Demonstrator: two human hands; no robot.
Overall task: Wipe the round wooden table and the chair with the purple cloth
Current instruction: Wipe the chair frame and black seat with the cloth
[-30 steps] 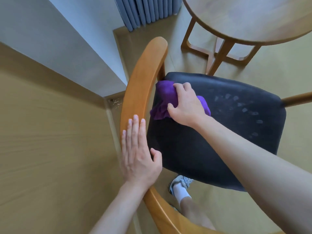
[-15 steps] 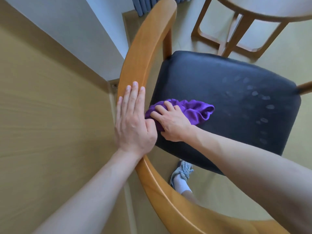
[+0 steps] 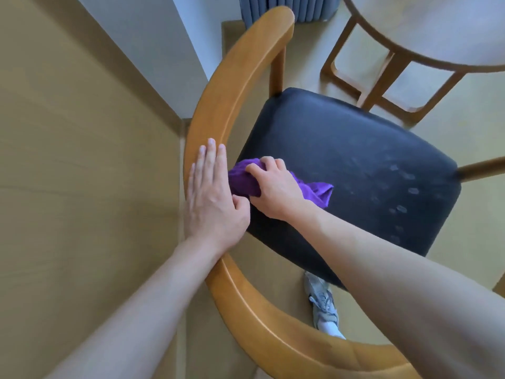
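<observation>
Left hand (image 3: 211, 198) lies flat on the curved wooden backrest (image 3: 237, 77), fingers (image 3: 210, 157) straight and released. Right hand (image 3: 273, 187) has its fingers curled, grasping the cloth (image 3: 317, 191) against the chair's (image 3: 267, 321) black seat (image 3: 355, 165), at its edge by the backrest. I see pale smudges on the seat's right side. Round worktop (image 3: 437, 31) at top right, radiator (image 3: 287, 6) behind, tan floor (image 3: 82, 187).

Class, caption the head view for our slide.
Right hand wipes the black seat with purple cloth; left hand rests on backrest.
</observation>
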